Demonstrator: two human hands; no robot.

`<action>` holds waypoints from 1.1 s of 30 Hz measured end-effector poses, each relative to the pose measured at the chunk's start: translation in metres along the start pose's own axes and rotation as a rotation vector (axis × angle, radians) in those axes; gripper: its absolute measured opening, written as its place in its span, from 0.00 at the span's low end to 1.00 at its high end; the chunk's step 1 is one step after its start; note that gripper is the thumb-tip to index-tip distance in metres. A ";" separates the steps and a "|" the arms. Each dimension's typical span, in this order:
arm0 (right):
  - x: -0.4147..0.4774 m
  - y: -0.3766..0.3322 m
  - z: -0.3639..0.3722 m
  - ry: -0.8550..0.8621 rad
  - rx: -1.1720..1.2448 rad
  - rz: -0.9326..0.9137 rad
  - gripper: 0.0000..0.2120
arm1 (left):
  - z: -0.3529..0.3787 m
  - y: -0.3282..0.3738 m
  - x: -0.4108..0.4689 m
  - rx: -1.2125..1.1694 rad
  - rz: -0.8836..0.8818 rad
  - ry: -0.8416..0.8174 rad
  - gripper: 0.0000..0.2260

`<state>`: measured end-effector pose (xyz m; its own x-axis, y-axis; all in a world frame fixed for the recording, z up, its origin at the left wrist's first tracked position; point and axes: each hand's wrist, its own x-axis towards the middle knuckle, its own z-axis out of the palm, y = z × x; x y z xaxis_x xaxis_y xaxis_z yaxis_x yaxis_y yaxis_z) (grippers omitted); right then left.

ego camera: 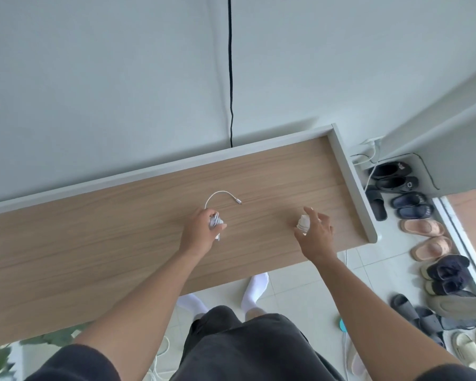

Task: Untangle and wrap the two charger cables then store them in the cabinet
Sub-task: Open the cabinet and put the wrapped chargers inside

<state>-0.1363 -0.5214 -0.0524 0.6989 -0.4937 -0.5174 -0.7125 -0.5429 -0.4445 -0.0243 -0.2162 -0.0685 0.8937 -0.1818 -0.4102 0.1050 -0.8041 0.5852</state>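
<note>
Cables sit at both your hands over the wooden top (121, 243): your left hand (199, 232) curls round a partly wrapped white charger cable (214, 221), its loose end (217, 192) arcing across the wood to a connector (239, 201). Your right hand (316, 233) has fingers spread about a second, fully wrapped cable bundle (303, 221); whether it pinches it, you cannot tell

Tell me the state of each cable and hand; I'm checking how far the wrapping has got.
left hand: grips the left cable bundle.
left cable bundle: mostly coiled, one tail with its plug lying loose on the counter.
right cable bundle: fully wrapped, no loose end showing.
right hand: fingers spread around the right cable bundle; grip unclear.
</note>
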 end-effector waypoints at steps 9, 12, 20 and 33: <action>0.007 -0.008 0.012 -0.066 0.018 -0.141 0.27 | 0.004 -0.005 -0.015 -0.062 -0.015 0.008 0.24; 0.003 -0.025 0.027 -0.132 -0.028 -0.225 0.29 | 0.003 -0.006 -0.018 -0.083 -0.035 0.036 0.22; -0.012 -0.079 0.076 -0.283 -0.095 -0.422 0.30 | 0.004 -0.010 -0.016 0.009 -0.082 0.062 0.17; -0.026 -0.115 0.098 -0.369 -0.187 -0.578 0.37 | -0.007 -0.008 -0.028 -0.102 -0.135 0.047 0.23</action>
<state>-0.0788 -0.3800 -0.0595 0.8718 0.1524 -0.4656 -0.1886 -0.7726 -0.6062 -0.0466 -0.2008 -0.0566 0.8877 -0.0473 -0.4580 0.2670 -0.7575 0.5958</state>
